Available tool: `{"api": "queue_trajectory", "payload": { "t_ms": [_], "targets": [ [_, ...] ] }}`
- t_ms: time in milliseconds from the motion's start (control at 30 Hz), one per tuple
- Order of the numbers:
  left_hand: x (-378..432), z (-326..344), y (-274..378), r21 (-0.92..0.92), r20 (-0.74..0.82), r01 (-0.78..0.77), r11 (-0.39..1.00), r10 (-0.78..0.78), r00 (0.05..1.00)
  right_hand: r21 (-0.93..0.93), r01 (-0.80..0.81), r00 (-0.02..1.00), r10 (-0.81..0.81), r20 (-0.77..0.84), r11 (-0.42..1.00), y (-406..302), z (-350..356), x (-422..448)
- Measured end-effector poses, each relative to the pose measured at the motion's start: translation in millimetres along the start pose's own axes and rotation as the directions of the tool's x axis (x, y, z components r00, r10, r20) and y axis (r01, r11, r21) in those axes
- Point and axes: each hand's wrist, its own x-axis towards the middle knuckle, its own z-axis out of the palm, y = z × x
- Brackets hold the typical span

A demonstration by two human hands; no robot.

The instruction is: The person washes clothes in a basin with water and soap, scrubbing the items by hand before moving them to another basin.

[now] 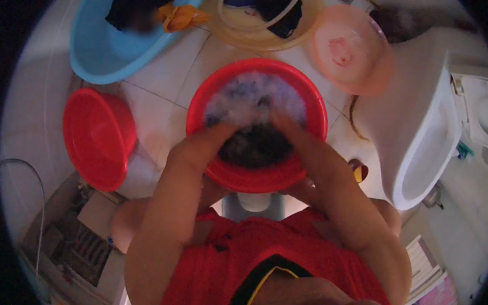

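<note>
Directly before me stands a round red plastic basin (260, 180) holding cloudy water and whitish suds (261, 83). Dark wet cloth (256, 147) lies in its near half. Both my hands are down in the basin, blurred and partly covered by foam. My left hand (236, 122) comes in over the left side, at the edge of the suds and the dark cloth. Close by on the right, my right hand (281, 119) reaches in at the same depth. The fingers cannot be made out, so whether either grips the cloth is unclear.
An empty-looking red basin (92, 139) tilts at left. Behind are a light-blue tub (110, 56) with dark and orange cloth, a yellowish basin (242, 38) with dark clothes and a hose, and a pinkish basin (351, 68). A white washbasin (426, 155) juts in at right.
</note>
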Motion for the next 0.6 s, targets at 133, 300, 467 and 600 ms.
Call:
{"api": "queue_trajectory", "payload": {
  "t_ms": [133, 300, 467, 600],
  "targets": [
    [-10, -101, 49, 0.43, 0.355, -0.113, 0.896, -0.052, 0.933, 0.204, -0.396, 0.915, 0.368, 0.164, 0.895, -52, -85, 38],
    [-26, -126, 5, -0.294, -0.3, 0.087, 0.952, -0.178, 0.937, -0.118, -0.015, 0.992, 0.029, 0.122, 0.993, -59, -135, 37],
    [-61, -162, 39, -0.452, -0.288, -0.034, 0.891, -0.109, 0.951, -0.118, 0.123, 0.992, -0.119, 0.048, 0.985, -72, -208, 10],
    [-93, -180, 66, -0.824, 0.118, 0.241, 0.513, -0.26, 0.958, -0.266, 0.201, 0.977, -0.171, 0.131, 0.943, -106, -251, 4]
  ]
}}
